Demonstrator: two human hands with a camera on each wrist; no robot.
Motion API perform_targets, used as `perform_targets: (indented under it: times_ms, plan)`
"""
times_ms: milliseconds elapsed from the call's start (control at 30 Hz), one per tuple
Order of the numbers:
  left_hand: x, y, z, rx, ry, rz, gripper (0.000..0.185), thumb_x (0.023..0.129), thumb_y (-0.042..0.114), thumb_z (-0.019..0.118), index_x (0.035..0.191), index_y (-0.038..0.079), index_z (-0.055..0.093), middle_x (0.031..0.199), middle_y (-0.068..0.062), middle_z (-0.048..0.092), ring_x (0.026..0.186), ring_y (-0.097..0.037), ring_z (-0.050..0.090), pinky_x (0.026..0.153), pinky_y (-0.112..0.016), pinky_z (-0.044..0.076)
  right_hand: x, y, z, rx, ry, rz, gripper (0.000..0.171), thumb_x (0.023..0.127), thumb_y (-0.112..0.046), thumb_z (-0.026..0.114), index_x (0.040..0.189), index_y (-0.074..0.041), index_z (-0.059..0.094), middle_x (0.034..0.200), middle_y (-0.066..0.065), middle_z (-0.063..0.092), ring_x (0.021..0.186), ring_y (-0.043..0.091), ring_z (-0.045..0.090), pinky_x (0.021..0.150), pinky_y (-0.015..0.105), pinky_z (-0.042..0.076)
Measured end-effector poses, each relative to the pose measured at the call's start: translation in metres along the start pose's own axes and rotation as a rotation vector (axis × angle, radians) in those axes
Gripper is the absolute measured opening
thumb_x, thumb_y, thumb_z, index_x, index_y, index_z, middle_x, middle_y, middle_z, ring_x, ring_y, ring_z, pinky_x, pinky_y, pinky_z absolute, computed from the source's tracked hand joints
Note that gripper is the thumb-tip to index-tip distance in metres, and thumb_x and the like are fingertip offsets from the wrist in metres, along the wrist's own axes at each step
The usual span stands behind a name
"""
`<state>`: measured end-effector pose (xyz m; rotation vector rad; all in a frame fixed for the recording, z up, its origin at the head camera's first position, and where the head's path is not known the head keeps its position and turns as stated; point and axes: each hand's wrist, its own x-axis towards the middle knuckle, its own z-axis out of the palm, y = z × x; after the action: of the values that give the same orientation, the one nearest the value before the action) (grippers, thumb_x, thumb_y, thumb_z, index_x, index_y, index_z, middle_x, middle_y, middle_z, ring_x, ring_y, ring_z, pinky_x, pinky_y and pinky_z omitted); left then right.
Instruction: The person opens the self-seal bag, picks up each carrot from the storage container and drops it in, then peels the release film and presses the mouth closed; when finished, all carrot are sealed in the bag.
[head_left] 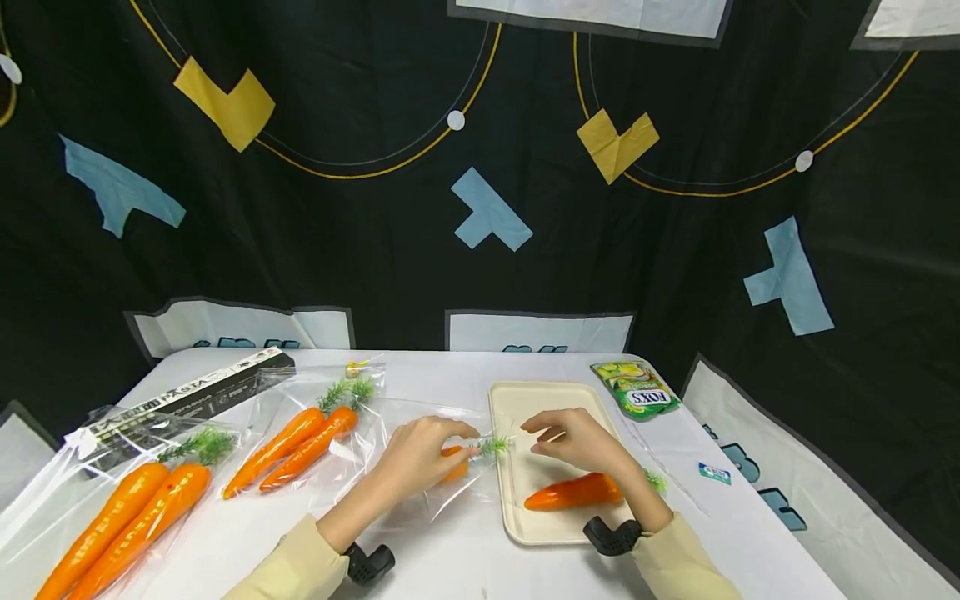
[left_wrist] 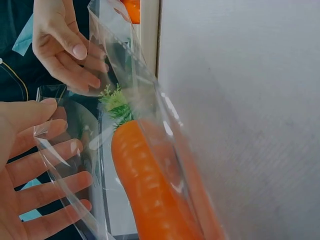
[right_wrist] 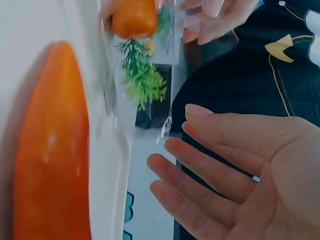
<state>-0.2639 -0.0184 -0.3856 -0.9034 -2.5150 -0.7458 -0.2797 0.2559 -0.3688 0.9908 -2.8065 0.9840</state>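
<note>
My left hand (head_left: 416, 457) pinches the edge of a clear plastic bag (left_wrist: 167, 107) between thumb and index finger, its other fingers spread along the film. Inside the bag lies an orange toy carrot (left_wrist: 145, 185) with a green leafy top (left_wrist: 117, 105), partly covered by the hand in the head view. My right hand (head_left: 573, 442) hovers over the beige tray (head_left: 551, 523) near the bag's end, fingers loosely bent and holding nothing. Below it, another carrot (head_left: 562, 493) rests across the tray, its green top beyond the right rim, partly behind the wrist.
At the left lie two clear bags, each with two carrots (head_left: 120, 525) (head_left: 296, 442). Behind them is a long black-and-white box (head_left: 202, 396). A green Fox's candy packet (head_left: 637, 387) lies at the back right, and a small blue label (head_left: 714, 473) near the right edge.
</note>
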Motion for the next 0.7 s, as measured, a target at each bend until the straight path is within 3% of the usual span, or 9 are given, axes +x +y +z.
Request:
perform_targets:
  times_ms: [233,533,700]
  plan:
    - [-0.001,0.000,0.001,0.002,0.000,0.001,0.018,0.085,0.030,0.073,0.101,0.021,0.076,0.102,0.004,0.072,0.079,-0.017,0.065,0.050,-0.025,0.042,-0.027,0.013,-0.017,0.008,-0.060,0.004,0.032,0.086,-0.014,0.073,0.115,-0.002,0.067,0.114,0.015,0.067,0.100,0.033,0.064,0.086,0.046,0.052]
    - [-0.001,0.001,0.001,-0.002,0.002,0.000,0.018,0.085,0.030,0.073,0.102,0.022,0.076,0.102,0.004,0.072,0.084,-0.018,0.067,0.053,-0.027,0.044,-0.074,0.038,-0.040,-0.076,-0.119,0.047,0.044,0.084,-0.025,0.076,0.121,-0.004,0.065,0.117,0.010,0.066,0.104,0.032,0.061,0.087,0.051,0.049]
    - [-0.001,0.001,0.001,-0.009,0.001,0.007,0.018,0.085,0.028,0.073,0.101,0.020,0.076,0.103,0.003,0.072,0.076,-0.017,0.065,0.050,-0.024,0.042,-0.088,0.048,-0.046,-0.091,-0.145,0.043,0.052,0.080,-0.030,0.079,0.122,-0.004,0.064,0.117,0.008,0.067,0.105,0.029,0.061,0.088,0.052,0.048]
